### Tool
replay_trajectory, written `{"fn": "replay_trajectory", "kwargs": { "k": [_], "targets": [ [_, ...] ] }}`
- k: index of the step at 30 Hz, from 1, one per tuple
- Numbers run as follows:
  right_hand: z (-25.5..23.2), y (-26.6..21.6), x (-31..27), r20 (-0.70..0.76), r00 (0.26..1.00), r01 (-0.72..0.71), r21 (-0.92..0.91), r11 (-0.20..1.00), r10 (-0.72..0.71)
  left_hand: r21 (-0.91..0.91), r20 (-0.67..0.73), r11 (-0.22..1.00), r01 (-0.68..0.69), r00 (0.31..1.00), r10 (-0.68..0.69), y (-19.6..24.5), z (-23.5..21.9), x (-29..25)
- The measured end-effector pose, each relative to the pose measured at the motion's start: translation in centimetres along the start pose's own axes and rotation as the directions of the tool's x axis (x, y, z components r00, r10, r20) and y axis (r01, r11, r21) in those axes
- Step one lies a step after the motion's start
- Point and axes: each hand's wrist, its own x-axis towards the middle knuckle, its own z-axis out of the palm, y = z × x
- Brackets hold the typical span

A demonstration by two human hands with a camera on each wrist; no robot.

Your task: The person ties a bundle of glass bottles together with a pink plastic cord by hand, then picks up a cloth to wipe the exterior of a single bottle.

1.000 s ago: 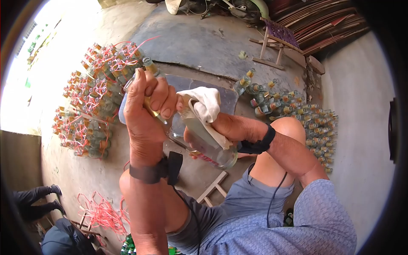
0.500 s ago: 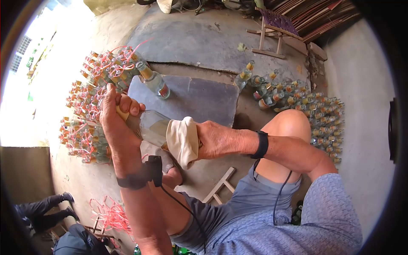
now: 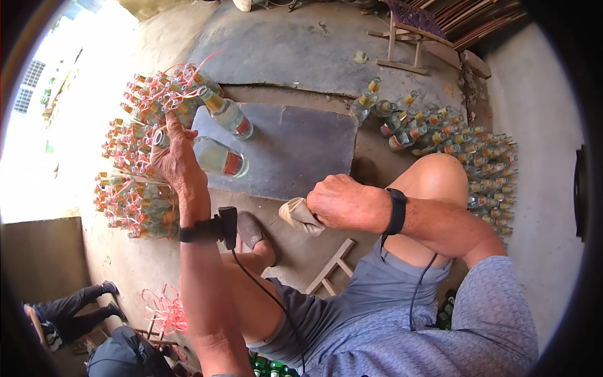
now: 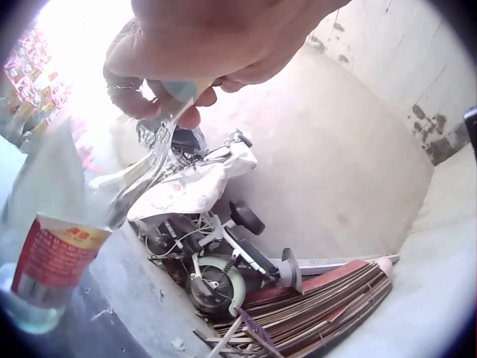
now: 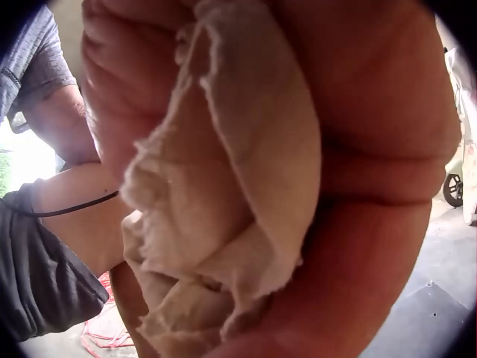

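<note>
My left hand (image 3: 178, 158) grips a clear glass bottle (image 3: 217, 157) by its neck. The bottle tilts, its red-labelled base over the near left part of a dark slab (image 3: 301, 141). In the left wrist view, the fingers curl round the neck and the red and yellow label (image 4: 59, 257) shows below. Another clear bottle (image 3: 231, 119) with a gold neck stands at the slab's far left. Apart from the bottles, my right hand (image 3: 348, 201) holds a crumpled cream cloth (image 3: 300, 217), whose folds fill its curled fingers in the right wrist view.
Bundles of bottles (image 3: 141, 151) tied with pink string stand on the left. Many loose bottles (image 3: 471, 157) stand on the right. A wooden frame (image 3: 331, 267) lies near my legs, pink string (image 3: 166, 308) at lower left. A stool (image 3: 405, 38) stands at the back; another person's legs (image 3: 75, 308) show lower left.
The cloth, earlier against the bottle's body and then round its base, has come off it with my right hand. The bottle's base has swung from near my right hand to over the slab.
</note>
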Motion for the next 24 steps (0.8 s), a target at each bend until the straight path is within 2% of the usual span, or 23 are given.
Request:
{"fn": "replay_trajectory", "kwargs": {
  "k": [2, 8, 14, 24],
  "targets": [
    [-0.1, 0.1, -0.1, 0.005, 1.0, -0.003, -0.033, 0.999, 0.003, 0.05, -0.027, 0.998, -0.041, 0.999, 0.042, -1.3, 0.2, 0.7],
    [-0.2, 0.1, -0.1, -0.006, 1.0, -0.002, -0.06, 0.998, 0.001, 0.074, 0.058, 0.997, -0.001, 0.998, -0.004, -4.9, 0.3, 2.4],
    [-0.6, 0.1, -0.4, 0.009, 1.0, 0.022, -0.072, 0.997, -0.022, 0.06, 0.026, 0.995, 0.08, 0.996, -0.082, -6.3, 1.1, 2.5],
    [-0.8, 0.1, -0.7, 0.004, 0.999, 0.042, -0.087, 0.995, -0.042, 0.031, 0.078, 0.998, 0.059, 0.995, -0.061, -7.9, 1.2, 3.1]
  ]
}}
